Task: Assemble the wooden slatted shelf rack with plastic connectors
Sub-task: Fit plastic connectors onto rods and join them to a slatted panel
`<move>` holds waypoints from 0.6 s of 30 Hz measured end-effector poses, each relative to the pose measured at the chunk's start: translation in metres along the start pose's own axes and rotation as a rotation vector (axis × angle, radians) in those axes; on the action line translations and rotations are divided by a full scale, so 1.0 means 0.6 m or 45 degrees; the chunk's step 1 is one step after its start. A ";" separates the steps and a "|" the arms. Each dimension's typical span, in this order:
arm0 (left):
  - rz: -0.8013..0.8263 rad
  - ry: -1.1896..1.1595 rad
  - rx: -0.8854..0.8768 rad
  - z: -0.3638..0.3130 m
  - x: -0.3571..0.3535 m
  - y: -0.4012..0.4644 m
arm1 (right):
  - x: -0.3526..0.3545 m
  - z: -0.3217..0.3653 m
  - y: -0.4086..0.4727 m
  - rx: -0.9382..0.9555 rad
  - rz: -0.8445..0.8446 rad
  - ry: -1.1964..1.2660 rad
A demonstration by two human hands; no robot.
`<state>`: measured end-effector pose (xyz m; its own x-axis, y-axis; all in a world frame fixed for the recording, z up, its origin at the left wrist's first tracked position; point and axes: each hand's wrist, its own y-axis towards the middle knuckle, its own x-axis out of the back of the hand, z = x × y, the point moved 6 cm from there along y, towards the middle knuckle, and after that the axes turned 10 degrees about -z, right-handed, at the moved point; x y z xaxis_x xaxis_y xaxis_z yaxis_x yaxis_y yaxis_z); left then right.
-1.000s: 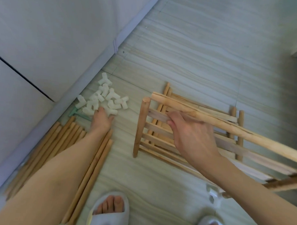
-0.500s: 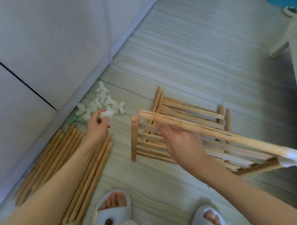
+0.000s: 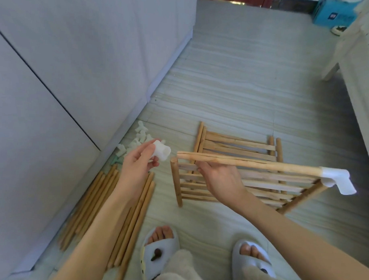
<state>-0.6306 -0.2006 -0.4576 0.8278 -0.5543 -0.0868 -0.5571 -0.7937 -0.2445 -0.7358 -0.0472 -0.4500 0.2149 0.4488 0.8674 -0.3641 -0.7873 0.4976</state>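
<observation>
Now the step in hand looks like capping the bare end of a rail. The left hand [image 3: 140, 162] pinches a white plastic connector [image 3: 162, 152] between thumb and fingertips, its socket facing three o'clock toward the free tip of the wooden dowel [image 3: 241, 162]. The right hand [image 3: 217, 178] curls around that dowel near its nine o'clock end; another white connector [image 3: 337, 179] already sits on the far end at three o'clock. Beneath lies a slatted shelf panel [image 3: 236, 189], a second panel [image 3: 240, 145] at twelve o'clock. Next, the socket probably needs lining up squarely with the tip and a firm push. Spare connectors [image 3: 137, 139] and loose dowels [image 3: 93, 199] lie at nine o'clock.
</observation>
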 end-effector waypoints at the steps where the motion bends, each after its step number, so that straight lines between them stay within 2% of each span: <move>1: 0.000 -0.052 0.036 0.000 0.001 -0.004 | 0.001 0.000 0.001 -0.013 -0.004 0.001; 12: -0.086 -0.103 0.048 0.001 -0.022 -0.016 | 0.008 0.002 -0.012 0.023 0.051 0.011; 18: -0.138 0.163 -0.214 -0.005 -0.019 -0.028 | -0.002 -0.005 -0.010 0.011 0.172 0.045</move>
<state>-0.6309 -0.1814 -0.4497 0.8742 -0.4821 0.0574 -0.4773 -0.8750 -0.0804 -0.7367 -0.0415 -0.4541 0.1321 0.3527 0.9264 -0.3797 -0.8453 0.3760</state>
